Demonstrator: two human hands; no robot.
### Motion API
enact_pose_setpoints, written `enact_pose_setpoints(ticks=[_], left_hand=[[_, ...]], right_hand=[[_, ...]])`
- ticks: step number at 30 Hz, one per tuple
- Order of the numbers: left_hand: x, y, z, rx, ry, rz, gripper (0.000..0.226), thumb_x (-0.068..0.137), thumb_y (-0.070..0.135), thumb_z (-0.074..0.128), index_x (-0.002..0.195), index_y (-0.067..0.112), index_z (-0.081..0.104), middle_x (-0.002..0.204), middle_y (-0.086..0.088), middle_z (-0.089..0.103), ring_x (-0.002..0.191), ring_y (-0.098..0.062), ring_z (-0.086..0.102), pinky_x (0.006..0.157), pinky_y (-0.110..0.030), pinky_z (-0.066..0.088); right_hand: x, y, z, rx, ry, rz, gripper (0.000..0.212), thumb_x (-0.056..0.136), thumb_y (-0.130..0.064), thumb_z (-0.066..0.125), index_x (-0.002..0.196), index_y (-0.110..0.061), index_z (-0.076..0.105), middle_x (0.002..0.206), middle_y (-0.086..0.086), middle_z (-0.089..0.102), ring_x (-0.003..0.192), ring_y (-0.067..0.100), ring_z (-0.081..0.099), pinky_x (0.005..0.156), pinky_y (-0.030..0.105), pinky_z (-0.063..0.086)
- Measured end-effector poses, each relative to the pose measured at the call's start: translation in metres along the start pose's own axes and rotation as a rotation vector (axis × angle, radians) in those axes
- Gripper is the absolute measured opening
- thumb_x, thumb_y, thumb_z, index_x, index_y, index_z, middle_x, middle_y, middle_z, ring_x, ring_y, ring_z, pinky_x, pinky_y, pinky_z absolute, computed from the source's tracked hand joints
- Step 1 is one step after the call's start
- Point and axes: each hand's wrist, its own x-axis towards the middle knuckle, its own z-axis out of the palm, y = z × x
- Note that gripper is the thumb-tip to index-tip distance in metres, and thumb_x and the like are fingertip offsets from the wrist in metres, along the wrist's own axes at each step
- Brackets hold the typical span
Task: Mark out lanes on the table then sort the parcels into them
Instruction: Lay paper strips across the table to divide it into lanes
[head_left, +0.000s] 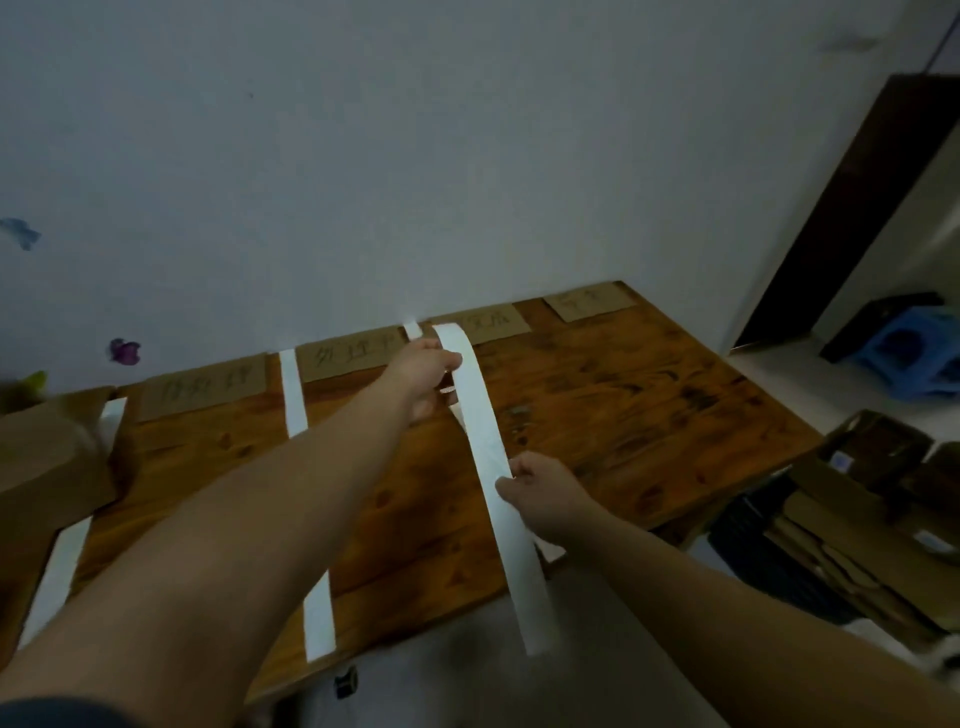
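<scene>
The wooden table (623, 415) stands against the wall, with one cardboard box (47, 457) at its left end. Four white paper strips show. The left strip (65, 566) and the middle strip (293, 395) lie flat across the top, and the short end of a third strip (413, 330) peeks out at the wall. The fourth strip (480, 415) is raised above the table, its tail hanging past the near edge. Four cardboard labels (353, 356) line the wall side. The left hand (423, 379) pinches the fourth strip near its far end, and the right hand (543, 493) grips it lower down.
</scene>
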Motion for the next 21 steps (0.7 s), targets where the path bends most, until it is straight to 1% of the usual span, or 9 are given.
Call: enact_pose_setpoints(ticks=[3, 5, 7, 9, 13, 16, 18, 19, 21], left_hand=[[0.041, 0.018, 0.022, -0.035, -0.001, -0.003, 0.032, 0.093, 0.005, 0.052, 0.125, 0.013, 0.049, 0.108, -0.015, 0.062, 0.091, -0.026, 0.059, 0.064, -0.033, 0.049], [0.067, 0.033, 0.043, -0.042, -0.014, 0.009, 0.028, 0.093, 0.003, 0.051, 0.12, 0.01, 0.051, 0.104, -0.017, 0.061, 0.086, -0.027, 0.055, 0.062, -0.034, 0.045], [0.09, 0.046, 0.067, -0.05, -0.047, 0.028, 0.032, 0.093, 0.0, 0.049, 0.124, 0.008, 0.049, 0.1, -0.017, 0.061, 0.083, -0.027, 0.054, 0.058, -0.033, 0.042], [0.109, 0.057, 0.096, -0.029, -0.064, 0.041, 0.036, 0.094, -0.002, 0.048, 0.127, 0.01, 0.045, 0.097, -0.015, 0.062, 0.079, -0.024, 0.059, 0.055, -0.031, 0.043], [0.153, 0.066, 0.153, 0.028, -0.035, 0.06, 0.043, 0.092, -0.004, 0.049, 0.131, 0.015, 0.042, 0.108, -0.015, 0.06, 0.083, -0.024, 0.063, 0.055, -0.029, 0.051], [0.19, 0.06, 0.192, 0.064, 0.046, 0.069, 0.043, 0.09, -0.004, 0.052, 0.127, 0.018, 0.045, 0.114, -0.016, 0.059, 0.086, -0.025, 0.065, 0.067, -0.037, 0.059], [0.216, 0.051, 0.214, 0.094, 0.111, 0.084, 0.043, 0.09, -0.004, 0.054, 0.125, 0.019, 0.047, 0.118, -0.013, 0.059, 0.091, -0.025, 0.064, 0.074, -0.039, 0.059], [0.229, 0.046, 0.224, 0.117, 0.145, 0.092, 0.043, 0.089, -0.003, 0.054, 0.126, 0.019, 0.047, 0.121, -0.012, 0.058, 0.095, -0.025, 0.063, 0.075, -0.038, 0.059], [0.253, 0.033, 0.243, 0.188, 0.209, 0.08, 0.045, 0.089, -0.002, 0.055, 0.13, 0.017, 0.046, 0.123, -0.01, 0.057, 0.091, -0.022, 0.061, 0.075, -0.037, 0.058]], right_hand=[[0.035, 0.006, -0.031, -0.078, -0.006, 0.038, 0.02, 0.096, -0.019, 0.054, 0.077, -0.022, 0.047, 0.074, -0.004, 0.047, 0.062, 0.005, 0.044, 0.055, 0.013, 0.037], [0.057, 0.013, -0.056, -0.086, 0.008, 0.068, 0.005, 0.096, -0.022, 0.053, 0.092, -0.021, 0.053, 0.081, -0.005, 0.052, 0.068, 0.005, 0.05, 0.057, 0.014, 0.041], [0.076, 0.02, -0.08, -0.084, 0.032, 0.092, 0.017, 0.097, -0.024, 0.052, 0.112, -0.019, 0.056, 0.092, -0.005, 0.057, 0.074, 0.004, 0.054, 0.06, 0.015, 0.043], [0.095, 0.027, -0.105, -0.08, 0.058, 0.113, 0.028, 0.097, -0.025, 0.052, 0.123, -0.015, 0.055, 0.099, -0.004, 0.057, 0.079, 0.005, 0.054, 0.063, 0.015, 0.042], [0.138, 0.048, -0.156, -0.074, 0.071, 0.129, 0.017, 0.098, -0.028, 0.05, 0.11, -0.018, 0.057, 0.081, -0.008, 0.051, 0.068, 0.005, 0.051, 0.055, 0.015, 0.037], [0.173, 0.074, -0.192, -0.098, 0.045, 0.126, 0.007, 0.098, -0.025, 0.05, 0.096, -0.02, 0.055, 0.077, -0.007, 0.05, 0.063, 0.004, 0.048, 0.054, 0.014, 0.036], [0.196, 0.093, -0.214, -0.128, 0.011, 0.084, 0.013, 0.098, -0.021, 0.051, 0.085, -0.022, 0.053, 0.075, -0.008, 0.049, 0.062, 0.004, 0.046, 0.054, 0.011, 0.035], [0.207, 0.101, -0.226, -0.136, -0.012, 0.064, 0.014, 0.098, -0.019, 0.05, 0.084, -0.022, 0.053, 0.074, -0.009, 0.048, 0.061, 0.004, 0.046, 0.053, 0.01, 0.035], [0.227, 0.119, -0.242, -0.115, -0.052, 0.048, 0.01, 0.099, -0.016, 0.048, 0.101, -0.017, 0.058, 0.078, -0.01, 0.049, 0.064, 0.004, 0.047, 0.053, 0.01, 0.036]])
